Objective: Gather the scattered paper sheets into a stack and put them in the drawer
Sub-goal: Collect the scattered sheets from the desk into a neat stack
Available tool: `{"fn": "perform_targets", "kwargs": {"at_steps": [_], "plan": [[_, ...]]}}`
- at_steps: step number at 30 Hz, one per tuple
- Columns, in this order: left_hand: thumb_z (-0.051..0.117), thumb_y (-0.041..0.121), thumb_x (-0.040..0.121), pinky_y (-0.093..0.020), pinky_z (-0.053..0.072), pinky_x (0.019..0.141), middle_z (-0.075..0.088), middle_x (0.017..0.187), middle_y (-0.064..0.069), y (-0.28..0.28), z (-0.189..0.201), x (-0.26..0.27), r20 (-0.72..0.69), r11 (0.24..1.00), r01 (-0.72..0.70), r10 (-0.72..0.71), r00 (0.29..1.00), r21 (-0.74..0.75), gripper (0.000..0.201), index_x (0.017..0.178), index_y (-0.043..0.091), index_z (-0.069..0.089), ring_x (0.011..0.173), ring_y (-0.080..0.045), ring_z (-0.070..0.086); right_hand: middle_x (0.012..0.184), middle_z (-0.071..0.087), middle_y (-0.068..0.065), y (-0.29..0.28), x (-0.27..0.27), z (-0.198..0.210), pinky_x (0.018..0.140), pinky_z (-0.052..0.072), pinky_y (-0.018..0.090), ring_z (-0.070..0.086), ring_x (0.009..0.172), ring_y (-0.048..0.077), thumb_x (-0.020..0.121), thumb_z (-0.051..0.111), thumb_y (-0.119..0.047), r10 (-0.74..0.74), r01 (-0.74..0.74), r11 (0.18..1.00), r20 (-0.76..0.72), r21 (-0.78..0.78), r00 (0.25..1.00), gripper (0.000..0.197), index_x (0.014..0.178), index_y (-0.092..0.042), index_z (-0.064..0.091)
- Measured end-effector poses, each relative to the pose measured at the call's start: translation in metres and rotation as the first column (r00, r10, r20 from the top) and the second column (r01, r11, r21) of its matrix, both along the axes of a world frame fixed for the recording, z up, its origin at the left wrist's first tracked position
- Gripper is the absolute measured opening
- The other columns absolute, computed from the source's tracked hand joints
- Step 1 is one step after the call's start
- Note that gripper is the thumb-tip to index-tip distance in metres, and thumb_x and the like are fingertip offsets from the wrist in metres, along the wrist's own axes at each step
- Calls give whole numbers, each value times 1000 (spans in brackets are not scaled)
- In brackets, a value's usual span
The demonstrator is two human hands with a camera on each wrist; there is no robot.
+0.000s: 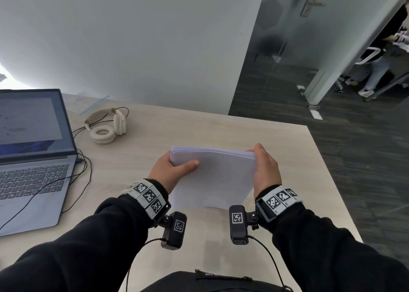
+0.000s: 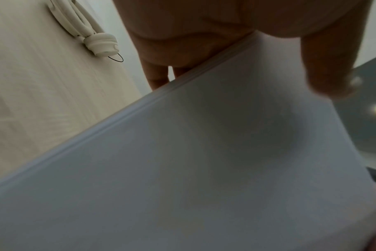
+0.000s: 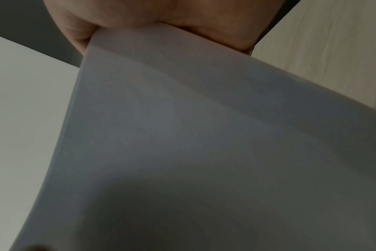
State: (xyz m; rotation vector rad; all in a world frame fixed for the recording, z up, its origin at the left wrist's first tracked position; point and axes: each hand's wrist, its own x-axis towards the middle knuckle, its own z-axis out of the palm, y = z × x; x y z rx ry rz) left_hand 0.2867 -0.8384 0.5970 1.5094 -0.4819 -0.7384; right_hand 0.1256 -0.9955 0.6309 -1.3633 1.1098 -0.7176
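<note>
A gathered stack of white paper sheets [image 1: 213, 176] stands tilted over the middle of the light wooden desk [image 1: 221, 128], held between both hands. My left hand [image 1: 171, 170] grips its left edge, thumb across the front and fingers behind. My right hand [image 1: 265, 170] grips the right edge the same way. In the left wrist view the stack [image 2: 182, 161] fills the frame, the thumb [image 2: 331, 68] lying on it. In the right wrist view the stack [image 3: 204, 135] is pinched at the top by my right hand [image 3: 161, 22]. No drawer is in view.
An open laptop [image 1: 33, 154] with trailing cables sits at the desk's left. Cream headphones [image 1: 106, 123] lie behind it, near a clear plastic sleeve [image 1: 88, 103]. The desk's right edge borders dark carpet [image 1: 332, 126]. A glass door and a seated person [image 1: 380, 59] are at far right.
</note>
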Motion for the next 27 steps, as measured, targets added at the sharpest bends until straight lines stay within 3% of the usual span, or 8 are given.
{"fn": "perform_targets", "kwargs": {"at_steps": [3, 6, 11, 13, 16, 19, 24, 27], "plan": [[87, 14, 65, -21, 53, 71, 77, 90, 5, 3, -12, -2, -9, 997, 50, -49, 999, 64, 40, 101, 19, 71, 85, -9, 73, 74, 66, 2, 1, 2, 1, 61, 43, 29, 58, 65, 19, 89, 46, -49, 3, -3, 1000, 6, 12, 1000, 44, 84, -12, 69], [85, 19, 60, -27, 53, 78, 77, 95, 3, 3, -21, -3, -10, 995, 52, -51, 999, 84, 49, 107, 19, 70, 90, -13, 72, 79, 65, 2, 1, 3, 0, 62, 42, 30, 57, 68, 19, 86, 46, -52, 1, -2, 1000, 26, 31, 1000, 46, 89, -13, 69], [84, 17, 60, -23, 55, 73, 75, 101, -1, 6, -24, -3, -42, 999, 40, -39, 998, 15, 60, 116, 20, 62, 91, -13, 71, 87, 66, 0, 3, -5, -5, 66, 44, 31, 58, 71, 17, 58, 41, -91, 7, -6, 1000, 97, -5, 995, 91, 96, -13, 68], [85, 13, 63, -20, 54, 71, 76, 99, 1, 7, -24, -7, -39, 996, 75, -73, 997, 39, 55, 114, 20, 65, 91, -12, 72, 82, 66, 0, 2, -6, -8, 66, 44, 32, 58, 70, 17, 46, 42, -100, 30, -28, 999, 90, -20, 996, 101, 90, -13, 69], [82, 1, 73, -14, 51, 66, 76, 89, 6, 4, -24, -12, -9, 992, 86, -85, 996, 91, 39, 103, 23, 70, 84, -7, 71, 69, 65, 1, 1, -4, -8, 62, 42, 31, 58, 66, 21, 51, 52, -88, 31, -35, 998, 91, 44, 995, 79, 77, -15, 67], [79, -1, 75, -18, 51, 71, 76, 87, 9, 5, -27, -9, 1, 988, 98, -99, 995, 121, 37, 99, 27, 70, 83, -7, 71, 65, 66, -1, -2, -6, -8, 61, 41, 30, 58, 65, 20, 58, 50, -79, 30, -35, 998, 82, 58, 996, 67, 74, -16, 68], [82, 13, 76, -32, 53, 86, 74, 94, 6, 6, -40, -11, 96, 951, 94, -127, 987, 295, 26, 88, 33, 69, 93, -16, 70, 72, 65, 1, -2, -8, -8, 64, 41, 31, 56, 66, 17, 59, 49, -82, 51, -49, 998, 63, -44, 997, 71, 79, -17, 68], [82, 26, 77, -27, 50, 81, 73, 94, 2, 6, -42, -10, 203, 911, 87, -182, 962, 402, 20, 94, 28, 71, 90, -17, 68, 82, 64, 3, -7, -15, -6, 71, 42, 30, 55, 73, 14, 60, 56, -84, 47, -41, 976, 24, -212, 999, 72, 89, -20, 65]]}}
